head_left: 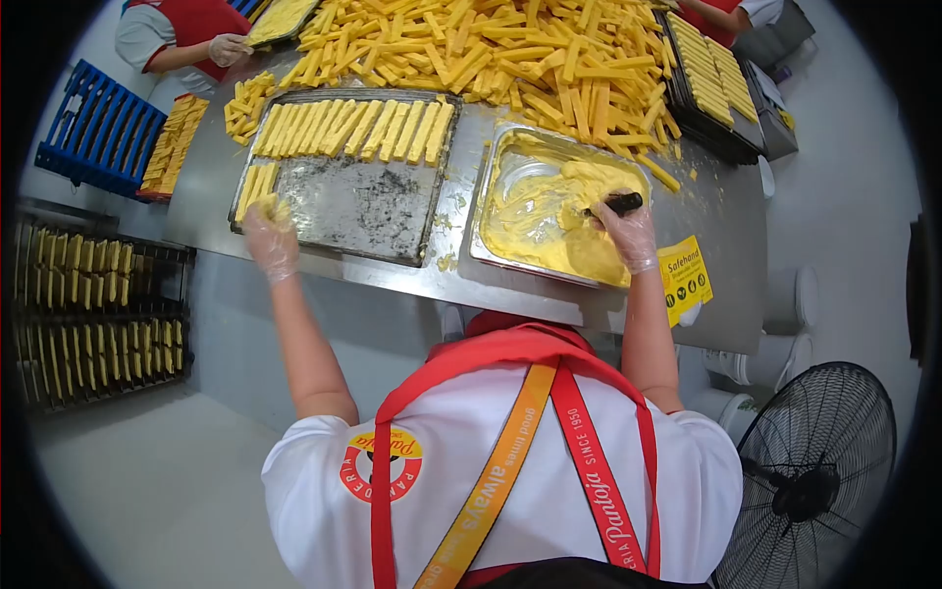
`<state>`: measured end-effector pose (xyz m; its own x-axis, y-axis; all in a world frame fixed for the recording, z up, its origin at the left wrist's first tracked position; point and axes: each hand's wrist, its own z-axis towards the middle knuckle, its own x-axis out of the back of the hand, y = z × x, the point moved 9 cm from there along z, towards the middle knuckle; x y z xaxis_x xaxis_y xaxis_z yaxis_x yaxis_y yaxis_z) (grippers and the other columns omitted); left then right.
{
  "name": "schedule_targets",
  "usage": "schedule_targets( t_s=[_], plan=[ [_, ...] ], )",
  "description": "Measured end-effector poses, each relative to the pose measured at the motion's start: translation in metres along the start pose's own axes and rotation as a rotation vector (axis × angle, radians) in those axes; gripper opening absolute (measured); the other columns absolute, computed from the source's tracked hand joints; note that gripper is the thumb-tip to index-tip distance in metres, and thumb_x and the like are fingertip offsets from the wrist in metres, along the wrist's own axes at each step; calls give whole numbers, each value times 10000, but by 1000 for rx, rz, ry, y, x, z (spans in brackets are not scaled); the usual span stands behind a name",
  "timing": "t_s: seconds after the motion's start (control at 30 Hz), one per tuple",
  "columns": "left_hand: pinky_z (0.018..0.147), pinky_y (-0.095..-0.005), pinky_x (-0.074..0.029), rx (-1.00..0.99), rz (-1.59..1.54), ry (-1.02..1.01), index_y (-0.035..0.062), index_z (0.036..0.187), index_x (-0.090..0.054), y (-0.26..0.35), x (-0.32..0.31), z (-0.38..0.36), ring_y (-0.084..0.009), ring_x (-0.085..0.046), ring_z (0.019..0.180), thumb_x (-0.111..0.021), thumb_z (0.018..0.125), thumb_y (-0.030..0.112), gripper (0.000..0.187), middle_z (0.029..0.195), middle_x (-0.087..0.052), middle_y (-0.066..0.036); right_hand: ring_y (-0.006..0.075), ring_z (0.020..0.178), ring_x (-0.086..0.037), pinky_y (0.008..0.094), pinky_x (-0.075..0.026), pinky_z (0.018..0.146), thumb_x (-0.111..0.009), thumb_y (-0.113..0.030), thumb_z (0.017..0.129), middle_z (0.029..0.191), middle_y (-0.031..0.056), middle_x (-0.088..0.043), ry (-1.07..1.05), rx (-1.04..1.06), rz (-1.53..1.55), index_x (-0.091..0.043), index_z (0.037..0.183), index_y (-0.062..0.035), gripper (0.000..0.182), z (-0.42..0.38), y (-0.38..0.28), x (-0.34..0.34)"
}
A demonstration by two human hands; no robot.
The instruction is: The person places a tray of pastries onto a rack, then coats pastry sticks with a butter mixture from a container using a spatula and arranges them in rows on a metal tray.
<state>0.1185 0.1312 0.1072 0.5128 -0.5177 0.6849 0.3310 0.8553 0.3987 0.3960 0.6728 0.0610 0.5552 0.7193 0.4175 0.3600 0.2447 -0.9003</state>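
My gloved left hand (271, 239) is at the near left corner of a dark baking tray (348, 221). Its fingers are closed around the near end of a yellow baked stick, smeared with cream and partly hidden. Beside it lie a few coated sticks (257, 184), and a row of coated sticks (353, 130) fills the far half of the tray. My gloved right hand (628, 236) grips a black-handled spatula (620, 203) over a metal pan (481, 231). Its blade is mostly hidden. Thick yellow cream (549, 201) covers much of the pan's inside.
A large heap of plain yellow sticks (491, 49) covers the table's far side. Stacked trays (721, 88) stand at right, near a yellow glove packet (685, 280). Racked trays (98, 304) are at left, a fan (810, 486) at lower right. Two co-workers stand across the table, one gloved hand (228, 49) showing.
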Motion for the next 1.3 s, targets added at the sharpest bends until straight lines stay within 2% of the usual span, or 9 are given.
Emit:
schedule_targets(
  t_s=[0.07, 0.2, 0.37, 0.57, 0.87, 0.97, 1.03, 1.1, 1.3],
  plan=[
    [755, -424, -512, -113, -194, -73, 58, 1009, -596, 32, -24, -7, -324, -623, 867, -717, 785, 136, 266, 913, -623, -140, 135, 699, -651, 286, -521, 633, -682, -137, 833, 792, 40, -668, -22, 107, 67, -649, 928, 21, 187, -1, -15, -2],
    [574, -283, -500, 194, -728, -658, 63, 917, -663, 142, -83, -54, -128, -619, 632, -674, 863, 144, 98, 798, -634, -51, 121, 773, -626, 276, -515, 693, -693, -64, 838, 862, 37, -666, -69, 235, 558, -653, 959, 1, 142, 2, -72, -26],
    [555, -304, -497, 313, -860, -979, 45, 863, -682, 215, -121, -105, -143, -617, 579, -679, 871, 206, 161, 735, -667, -66, 125, 802, -622, 270, -522, 746, -711, -17, 830, 883, 44, -658, -65, 312, 600, -641, 975, 6, 163, 57, -60, -75],
    [513, -273, -447, 21, -599, -1080, 5, 888, -697, 227, -142, -125, -86, -540, 573, -661, 888, 177, 176, 720, -651, -61, 157, 849, -652, 312, -562, 808, -695, -4, 845, 909, 79, -667, -216, 181, 716, -640, 983, 22, 151, 29, -39, -98],
    [482, -266, -432, 260, -815, -1109, 12, 919, -715, 215, -161, -138, -81, -534, 558, -670, 866, 137, 143, 716, -643, -31, 145, 871, -641, 291, -541, 829, -730, -18, 820, 907, 69, -671, -674, 137, 433, -660, 1000, 8, 195, -41, -56, -83],
    [453, -267, -409, 375, -820, -1088, 14, 905, -714, 215, -159, -138, -80, -509, 517, -673, 864, 150, 148, 686, -630, -26, 136, 855, -628, 282, -532, 784, -724, -48, 834, 909, 56, -673, -568, 104, 520, -662, 1002, 3, 186, 0, -55, -60],
    [501, -303, -429, 320, -772, -1036, 12, 897, -707, 217, -157, -133, -135, -538, 543, -672, 854, 178, 175, 686, -640, -62, 130, 791, -612, 278, -517, 725, -704, -70, 850, 896, 43, -675, -471, 372, 415, -663, 1012, 4, 183, 35, -78, -52],
    [617, -374, -488, 149, -688, -971, 7, 893, -694, 226, -155, -126, -246, -616, 624, -666, 836, 221, 223, 711, -670, -138, 138, 691, -586, 303, -492, 665, -700, -198, 828, 794, 53, -667, -227, 295, -94, -678, 975, -63, 200, 54, -95, -55],
    [626, -340, -486, 237, -751, -988, 9, 906, -719, 219, -171, -136, -202, -627, 669, -675, 836, 182, 192, 797, -700, -123, 136, 685, -580, 304, -485, 660, -713, -173, 795, 748, 63, -660, -622, 362, -63, -654, 859, -37, 161, 58, -61, -144]
  ],
)
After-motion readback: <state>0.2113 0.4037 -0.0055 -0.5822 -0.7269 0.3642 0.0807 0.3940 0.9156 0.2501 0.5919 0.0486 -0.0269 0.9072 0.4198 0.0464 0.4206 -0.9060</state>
